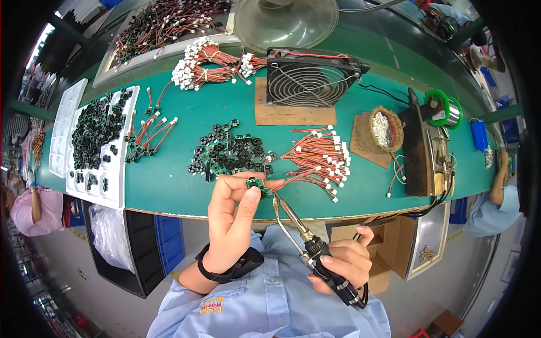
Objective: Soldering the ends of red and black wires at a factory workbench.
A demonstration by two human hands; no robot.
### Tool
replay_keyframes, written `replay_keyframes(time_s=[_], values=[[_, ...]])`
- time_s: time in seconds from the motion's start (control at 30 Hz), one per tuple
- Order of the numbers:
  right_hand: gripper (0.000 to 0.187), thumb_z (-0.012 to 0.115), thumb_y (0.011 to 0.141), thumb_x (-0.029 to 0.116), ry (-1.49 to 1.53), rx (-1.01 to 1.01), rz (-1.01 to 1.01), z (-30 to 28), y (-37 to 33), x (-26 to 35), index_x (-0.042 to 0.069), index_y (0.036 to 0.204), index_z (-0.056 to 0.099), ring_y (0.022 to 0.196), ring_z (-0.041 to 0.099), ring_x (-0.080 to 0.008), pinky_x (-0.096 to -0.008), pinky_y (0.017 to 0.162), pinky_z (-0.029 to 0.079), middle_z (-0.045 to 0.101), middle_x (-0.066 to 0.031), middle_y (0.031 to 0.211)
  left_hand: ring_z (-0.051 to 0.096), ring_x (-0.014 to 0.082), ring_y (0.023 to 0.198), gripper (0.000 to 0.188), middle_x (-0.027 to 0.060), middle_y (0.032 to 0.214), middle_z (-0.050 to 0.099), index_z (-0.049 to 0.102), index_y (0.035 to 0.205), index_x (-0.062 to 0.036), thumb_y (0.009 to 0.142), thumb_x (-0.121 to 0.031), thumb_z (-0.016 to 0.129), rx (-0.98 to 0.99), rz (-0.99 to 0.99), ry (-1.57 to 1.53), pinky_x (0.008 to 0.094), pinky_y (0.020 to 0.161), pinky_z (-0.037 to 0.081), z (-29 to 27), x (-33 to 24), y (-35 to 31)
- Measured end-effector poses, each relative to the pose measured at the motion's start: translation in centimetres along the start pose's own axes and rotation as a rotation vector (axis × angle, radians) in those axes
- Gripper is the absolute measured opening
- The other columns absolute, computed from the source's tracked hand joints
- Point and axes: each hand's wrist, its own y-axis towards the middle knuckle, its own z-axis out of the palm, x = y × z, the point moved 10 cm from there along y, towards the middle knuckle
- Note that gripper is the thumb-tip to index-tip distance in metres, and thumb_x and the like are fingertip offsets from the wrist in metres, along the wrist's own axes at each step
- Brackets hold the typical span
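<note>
Your left hand point(230, 211) pinches a green circuit board point(253, 183) between thumb and fingers — your right hand point(350, 260) wraps around a soldering iron point(316, 248), tip just right of left hand.

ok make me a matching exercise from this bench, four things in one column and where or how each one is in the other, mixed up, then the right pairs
Column one
1. soldering iron
2. black cooling fan
3. solder wire spool
4. small green circuit board

Column two
A. pinched between the thumb and fingers of the left hand
B. has bright green rims, toward the right end of the table
C. gripped in the right hand
D. stands on a flat brown board

Right pairs: 1-C, 2-D, 3-B, 4-A
</note>
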Motion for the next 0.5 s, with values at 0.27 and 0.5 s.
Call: replay_keyframes(time_s=[0.27,0.5], values=[[0.035,0.074,0.065,0.028,-0.009,0.033,0.02,0.69,0.02,-0.13,0.01,0.091,0.06,0.053,0.057,-0.0161,-0.0454,0.091,0.027,0.06,-0.0019,0.058,0.06,0.0254,0.1,0.01,0.0135,0.106,0.056,0.041,0.099,0.0,0.092,-0.006,0.045,0.025,0.015,-0.049,0.0322,0.088,0.043,-0.09,-0.09,-0.14],[0.035,0.073,0.066,0.029,-0.004,-0.009,0.003,0.61,-0.05,-0.22,0.008,0.091,0.06,0.052,0.056,-0.0159,-0.0452,0.09,0.028,0.059,-0.0014,0.055,0.06,0.0254,0.1,0.009,0.0141,0.108,0.054,0.041,0.098,0.0,0.092,-0.005,0.045,0.026,0.027,-0.055,0.0321,0.087,0.044,-0.22,0.1,-0.11]])
